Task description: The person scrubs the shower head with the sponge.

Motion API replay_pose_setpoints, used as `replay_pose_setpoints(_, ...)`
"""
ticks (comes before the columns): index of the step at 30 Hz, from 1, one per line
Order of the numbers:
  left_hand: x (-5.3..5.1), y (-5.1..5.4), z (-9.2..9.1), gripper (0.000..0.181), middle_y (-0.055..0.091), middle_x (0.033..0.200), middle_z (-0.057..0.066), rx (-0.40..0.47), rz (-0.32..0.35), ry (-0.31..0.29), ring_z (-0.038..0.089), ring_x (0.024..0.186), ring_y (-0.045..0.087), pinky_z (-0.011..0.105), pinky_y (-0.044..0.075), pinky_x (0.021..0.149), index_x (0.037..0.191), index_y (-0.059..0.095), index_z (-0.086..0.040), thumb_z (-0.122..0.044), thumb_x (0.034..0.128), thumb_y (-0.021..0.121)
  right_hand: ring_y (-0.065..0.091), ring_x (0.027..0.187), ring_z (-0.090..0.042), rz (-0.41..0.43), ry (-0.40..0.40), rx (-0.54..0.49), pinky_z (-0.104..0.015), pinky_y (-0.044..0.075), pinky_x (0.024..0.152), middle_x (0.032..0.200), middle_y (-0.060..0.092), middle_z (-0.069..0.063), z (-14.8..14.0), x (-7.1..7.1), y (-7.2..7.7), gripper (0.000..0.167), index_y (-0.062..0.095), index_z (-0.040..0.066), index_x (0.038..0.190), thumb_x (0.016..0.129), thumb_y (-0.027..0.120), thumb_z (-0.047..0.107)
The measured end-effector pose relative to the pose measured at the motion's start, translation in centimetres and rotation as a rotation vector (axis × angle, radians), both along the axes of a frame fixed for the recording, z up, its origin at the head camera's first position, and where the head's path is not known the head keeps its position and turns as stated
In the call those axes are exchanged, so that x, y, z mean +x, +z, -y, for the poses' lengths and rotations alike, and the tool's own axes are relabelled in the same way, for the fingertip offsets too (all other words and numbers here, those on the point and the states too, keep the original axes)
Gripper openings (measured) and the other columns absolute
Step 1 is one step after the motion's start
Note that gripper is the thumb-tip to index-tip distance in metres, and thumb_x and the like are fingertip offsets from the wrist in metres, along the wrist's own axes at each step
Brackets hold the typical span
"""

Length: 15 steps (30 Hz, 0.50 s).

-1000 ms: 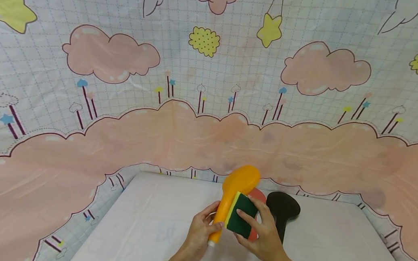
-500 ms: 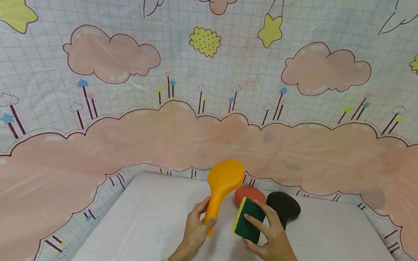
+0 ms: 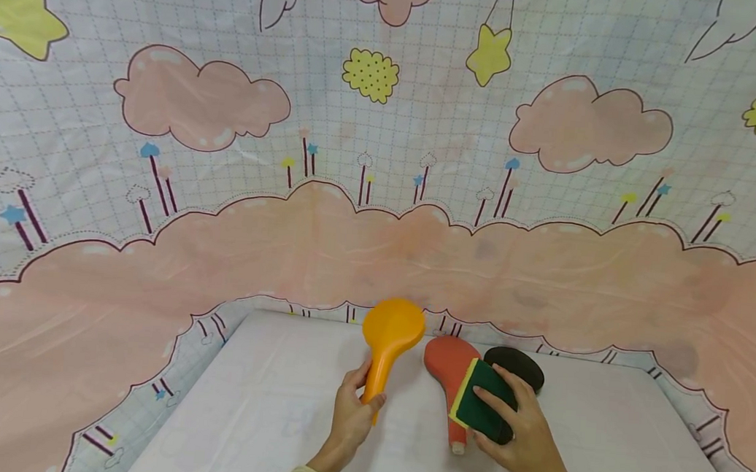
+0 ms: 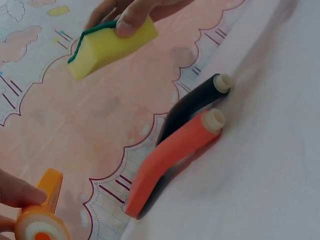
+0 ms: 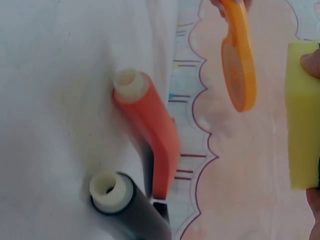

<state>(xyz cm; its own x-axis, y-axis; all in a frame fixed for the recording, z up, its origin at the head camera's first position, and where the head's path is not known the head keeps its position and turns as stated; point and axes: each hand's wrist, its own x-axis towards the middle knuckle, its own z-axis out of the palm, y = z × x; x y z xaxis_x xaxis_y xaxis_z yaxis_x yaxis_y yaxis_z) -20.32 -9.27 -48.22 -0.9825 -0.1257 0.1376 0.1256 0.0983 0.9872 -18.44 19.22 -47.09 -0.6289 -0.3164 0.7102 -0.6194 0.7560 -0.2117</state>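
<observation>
My left hand (image 3: 351,417) grips the handle of an orange shower head (image 3: 392,331), whose round head tilts up and away. Its nozzle face (image 5: 232,75) shows in the right wrist view. My right hand (image 3: 528,440) pinches a green-and-yellow scouring sponge (image 3: 485,401) by its edges, with the yellow side turned left in the head view. Sponge and orange shower head are apart. Below the sponge lie a red shower head (image 3: 447,361) and a black shower head (image 3: 514,366). In the head view the sponge and right hand cover the black handle.
The red and black shower heads lie side by side on a white table (image 3: 262,389), pale connector ends toward me. A patterned cloth (image 3: 350,256) hangs behind the table's back edge and along its sides.
The sponge has come away from the orange shower head and moved right with my right hand. My left hand has moved left, carrying the shower head, and the red one is uncovered.
</observation>
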Motion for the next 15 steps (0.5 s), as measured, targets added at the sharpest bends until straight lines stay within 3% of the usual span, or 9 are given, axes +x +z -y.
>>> replay_pose_setpoints(7,-0.8,-1.3,-0.5,0.068,0.055,0.123,0.014,-0.081,0.011,0.073,0.027,0.114,0.053,0.041,0.046,0.102,0.143,0.046,0.003,0.008,0.0791,0.07,0.039,0.131,-0.027,0.055,-0.064,-0.017,-0.057,0.05,0.09,0.146,0.047,-0.012,-1.5,0.4,-0.2,0.069,0.068,0.029,0.123,0.058,0.093,0.026)
replay_pose_setpoints(15,-1.7,-2.5,-0.9,0.069,0.056,0.125,0.018,-0.126,0.044,0.113,0.033,0.116,0.054,0.052,0.042,0.105,0.142,0.046,0.005,0.009,0.0771,0.069,0.041,0.124,-0.037,0.09,-0.07,-0.07,-0.066,0.048,0.087,0.142,0.048,-0.018,-3.2,0.3,-0.9,0.066,0.069,0.023,0.12,0.058,0.092,0.019)
